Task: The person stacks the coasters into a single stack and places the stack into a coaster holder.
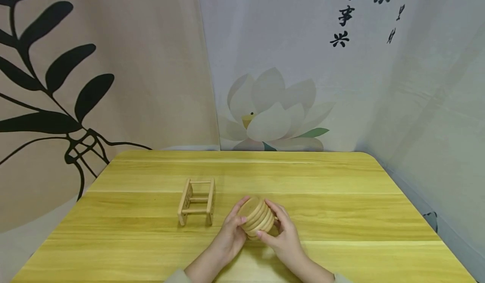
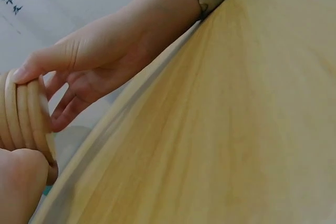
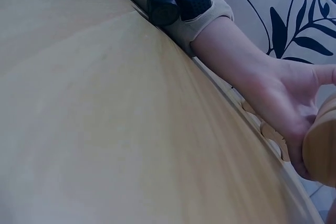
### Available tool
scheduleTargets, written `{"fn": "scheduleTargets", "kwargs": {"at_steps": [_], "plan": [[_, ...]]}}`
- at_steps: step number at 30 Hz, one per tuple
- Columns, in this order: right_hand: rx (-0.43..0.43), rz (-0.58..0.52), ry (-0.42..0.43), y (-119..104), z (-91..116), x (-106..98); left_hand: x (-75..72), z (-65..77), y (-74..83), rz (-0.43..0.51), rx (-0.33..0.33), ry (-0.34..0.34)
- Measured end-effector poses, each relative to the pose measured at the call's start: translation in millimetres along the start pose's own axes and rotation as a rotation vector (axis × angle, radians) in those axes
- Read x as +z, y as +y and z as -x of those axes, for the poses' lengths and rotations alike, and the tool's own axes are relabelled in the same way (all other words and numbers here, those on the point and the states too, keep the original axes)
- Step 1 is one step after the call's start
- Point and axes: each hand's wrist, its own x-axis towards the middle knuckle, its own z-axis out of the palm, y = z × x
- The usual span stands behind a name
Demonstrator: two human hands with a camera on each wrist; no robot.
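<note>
Both hands hold a stack of several round wooden coasters (image 1: pixel 258 219) just above the table, tilted so the top disc faces up and to the left. My left hand (image 1: pixel 230 233) grips the stack's left side, thumb on its near rim. On the opposite side my right hand (image 1: pixel 285 237) curls round the edges, thumb in front. In the left wrist view the discs (image 2: pixel 23 111) sit edge by edge between the two hands. Only the end of the stack (image 3: pixel 321 150) shows in the right wrist view, against the left hand's palm. Some fingers are hidden behind the discs.
A small wooden rack (image 1: pixel 195 211) with side panels and crossbars stands on the table to the left of the hands. The wood-grain table (image 1: pixel 341 198) extends around them. Behind it hangs a printed cloth backdrop (image 1: pixel 159 64).
</note>
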Motion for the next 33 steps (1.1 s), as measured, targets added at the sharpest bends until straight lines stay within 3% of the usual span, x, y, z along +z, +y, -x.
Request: {"fn": "scheduleTargets", "kwargs": {"at_steps": [6,14,24,33], "plan": [[-0.013,0.019,-0.003,-2.3,-1.9,-5.1,-5.3,-1.8,1.0,-0.089,0.000,-0.030],[-0.057,0.049,-0.076,-2.2,-5.4,-14.6,-13.7,-2.9,4.6,-0.235,-0.015,-0.027],[-0.082,0.077,-0.158,-4.4,-9.6,-22.5,-26.2,-4.3,15.7,-0.477,-0.012,-0.118],[-0.120,0.153,-0.203,-30.8,-14.7,-25.0,-29.9,-5.9,18.5,-0.505,-0.023,-0.217]]}}
